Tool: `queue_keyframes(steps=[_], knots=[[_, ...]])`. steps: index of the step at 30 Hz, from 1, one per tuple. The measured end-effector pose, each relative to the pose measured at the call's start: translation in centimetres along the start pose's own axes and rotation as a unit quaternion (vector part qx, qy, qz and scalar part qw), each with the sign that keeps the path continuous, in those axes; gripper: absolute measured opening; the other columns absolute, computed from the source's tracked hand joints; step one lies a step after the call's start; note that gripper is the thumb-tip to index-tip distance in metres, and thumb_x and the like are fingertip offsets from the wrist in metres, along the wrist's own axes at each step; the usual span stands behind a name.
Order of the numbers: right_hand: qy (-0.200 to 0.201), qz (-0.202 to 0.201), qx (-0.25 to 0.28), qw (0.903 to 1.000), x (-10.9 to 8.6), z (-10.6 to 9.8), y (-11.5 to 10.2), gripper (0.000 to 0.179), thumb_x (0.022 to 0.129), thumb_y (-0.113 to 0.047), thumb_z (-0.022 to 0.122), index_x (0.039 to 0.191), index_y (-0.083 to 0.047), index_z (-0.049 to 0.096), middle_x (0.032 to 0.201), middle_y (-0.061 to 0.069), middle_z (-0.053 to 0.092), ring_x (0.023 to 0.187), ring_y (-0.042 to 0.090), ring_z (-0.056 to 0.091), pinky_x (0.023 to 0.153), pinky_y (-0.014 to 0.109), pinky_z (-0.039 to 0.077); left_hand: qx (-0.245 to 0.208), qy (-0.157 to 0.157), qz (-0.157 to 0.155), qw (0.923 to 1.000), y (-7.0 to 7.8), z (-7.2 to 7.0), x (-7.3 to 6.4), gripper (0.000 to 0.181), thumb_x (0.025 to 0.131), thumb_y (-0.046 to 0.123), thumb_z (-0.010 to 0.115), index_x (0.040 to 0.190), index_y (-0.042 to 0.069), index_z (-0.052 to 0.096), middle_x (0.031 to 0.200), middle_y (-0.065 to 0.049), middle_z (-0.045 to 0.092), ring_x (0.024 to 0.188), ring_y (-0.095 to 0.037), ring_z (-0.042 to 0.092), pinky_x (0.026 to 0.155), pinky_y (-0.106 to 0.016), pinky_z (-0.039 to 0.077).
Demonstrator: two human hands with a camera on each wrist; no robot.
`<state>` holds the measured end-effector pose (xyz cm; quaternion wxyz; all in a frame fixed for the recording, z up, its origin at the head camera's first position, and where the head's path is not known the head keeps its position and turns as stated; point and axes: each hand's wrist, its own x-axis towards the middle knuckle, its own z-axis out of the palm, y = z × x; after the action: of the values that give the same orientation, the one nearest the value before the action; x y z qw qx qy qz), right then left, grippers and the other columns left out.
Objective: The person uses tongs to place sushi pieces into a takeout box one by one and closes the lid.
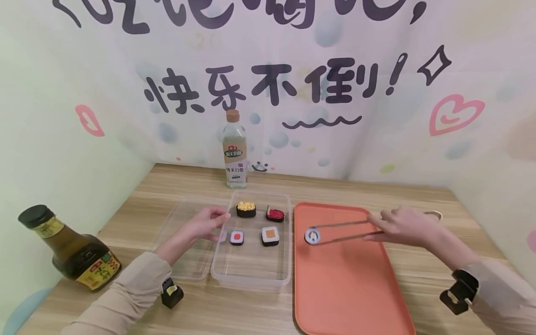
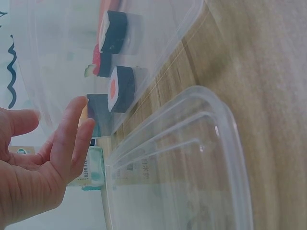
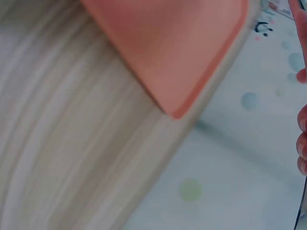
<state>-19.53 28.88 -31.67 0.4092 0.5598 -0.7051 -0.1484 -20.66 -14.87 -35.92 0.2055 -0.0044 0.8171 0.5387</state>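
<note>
My right hand point(image 1: 399, 227) grips long metal tongs point(image 1: 345, 224). Their tips pinch a round sushi roll point(image 1: 312, 236) with a white rim, over the left side of the orange tray point(image 1: 335, 288). At the left rim of a clear plastic box point(image 1: 251, 275) is my left hand point(image 1: 207, 222), its thumb and fingers apart and relaxed. Inside the box are a corn-topped sushi point(image 1: 246, 209), a red-topped sushi point(image 1: 275, 214), a red-centred roll point(image 1: 237, 237) and an orange-centred square roll point(image 1: 270, 236). Only some fingertips point(image 3: 302, 120) of the right hand enter the right wrist view.
A clear lid point(image 2: 211, 129) lies on the table left of the box. Behind the box stands a clear vinegar bottle point(image 1: 235, 153); a dark sauce bottle point(image 1: 71, 251) is at the far left. A printed cloth point(image 1: 293, 93) hangs behind the wooden table point(image 1: 188, 311).
</note>
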Motion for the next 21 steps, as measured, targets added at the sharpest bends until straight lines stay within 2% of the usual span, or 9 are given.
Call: queue_keyframes(steps=[4, 7, 9, 12, 15, 18, 19, 21], knots=[[0.016, 0.019, -0.013, 0.9996, 2.1, -0.2, 1.0, 0.049, 0.099, -0.046, 0.023, 0.084, -0.007, 0.050, 0.051, -0.003, 0.026, 0.043, 0.008, 0.010, 0.031, 0.019, 0.009, -0.002, 0.000, 0.002, 1.0000, -0.2, 0.0, 0.2, 0.040, 0.095, 0.019, 0.045, 0.126, -0.007, 0.039, 0.123, -0.026, 0.046, 0.105, -0.031, 0.053, 0.064, -0.026, 0.059], [0.029, 0.043, -0.002, 0.9987, 4.3, 0.2, 1.1, 0.053, 0.097, -0.051, 0.024, 0.079, -0.008, 0.048, 0.049, -0.006, 0.021, 0.043, 0.007, 0.009, 0.032, 0.018, 0.007, -0.002, 0.000, 0.004, 1.0000, -0.3, -0.1, 0.3, 0.041, 0.096, 0.019, 0.045, 0.126, -0.007, 0.039, 0.123, -0.026, 0.046, 0.105, -0.031, 0.052, 0.063, -0.025, 0.059], [0.019, 0.054, 0.013, 0.9983, 5.9, 0.6, 0.6, 0.054, 0.096, -0.053, 0.022, 0.078, -0.008, 0.048, 0.048, -0.007, 0.022, 0.042, 0.006, 0.009, 0.034, 0.018, 0.007, -0.004, 0.000, 0.004, 1.0000, -0.4, -0.1, 0.3, 0.040, 0.096, 0.019, 0.045, 0.126, -0.008, 0.039, 0.123, -0.026, 0.046, 0.106, -0.032, 0.052, 0.062, -0.024, 0.058], [-0.033, 0.063, 0.038, 0.9967, 8.5, 1.2, -0.7, 0.058, 0.095, -0.057, 0.019, 0.075, -0.011, 0.049, 0.045, -0.007, 0.026, 0.041, 0.005, 0.009, 0.035, 0.016, 0.006, -0.005, -0.002, 0.005, 1.0000, -0.4, -0.2, 0.4, 0.040, 0.096, 0.018, 0.044, 0.126, -0.008, 0.039, 0.124, -0.027, 0.045, 0.108, -0.034, 0.051, 0.061, -0.023, 0.058], [-0.115, 0.065, 0.077, 0.9883, 11.2, 1.6, -2.4, 0.052, 0.091, -0.058, 0.034, 0.070, -0.014, 0.051, 0.043, -0.009, 0.025, 0.039, 0.004, 0.010, 0.038, 0.016, 0.003, -0.007, -0.005, 0.005, 0.9999, -0.5, -0.2, 0.5, 0.040, 0.096, 0.018, 0.043, 0.127, -0.008, 0.038, 0.126, -0.027, 0.044, 0.111, -0.036, 0.050, 0.063, -0.024, 0.059], [-0.196, 0.049, 0.103, 0.9741, 13.7, 2.0, -4.1, 0.044, 0.084, -0.058, 0.050, 0.072, -0.016, 0.055, 0.041, -0.009, 0.021, 0.036, 0.004, 0.012, 0.037, 0.016, 0.002, -0.009, -0.005, 0.007, 0.9999, -0.7, -0.2, 0.6, 0.040, 0.096, 0.017, 0.043, 0.127, -0.008, 0.039, 0.125, -0.028, 0.045, 0.111, -0.036, 0.050, 0.064, -0.026, 0.059], [-0.215, 0.041, 0.104, 0.9701, 14.4, 2.0, -4.6, 0.043, 0.082, -0.058, 0.053, 0.075, -0.016, 0.056, 0.043, -0.008, 0.031, 0.035, 0.004, 0.014, 0.035, 0.016, 0.004, -0.010, -0.004, 0.007, 0.9999, -0.7, -0.2, 0.7, 0.040, 0.096, 0.017, 0.044, 0.126, -0.008, 0.039, 0.125, -0.027, 0.045, 0.110, -0.036, 0.051, 0.064, -0.026, 0.059], [-0.236, 0.020, 0.105, 0.9659, 15.5, 2.3, -5.4, 0.043, 0.081, -0.059, 0.053, 0.075, -0.016, 0.057, 0.046, -0.007, 0.041, 0.034, 0.004, 0.019, 0.033, 0.016, 0.009, -0.012, -0.001, 0.006, 0.9999, -0.7, -0.1, 0.7, 0.040, 0.096, 0.017, 0.044, 0.126, -0.008, 0.040, 0.124, -0.027, 0.045, 0.108, -0.035, 0.051, 0.064, -0.026, 0.059]])
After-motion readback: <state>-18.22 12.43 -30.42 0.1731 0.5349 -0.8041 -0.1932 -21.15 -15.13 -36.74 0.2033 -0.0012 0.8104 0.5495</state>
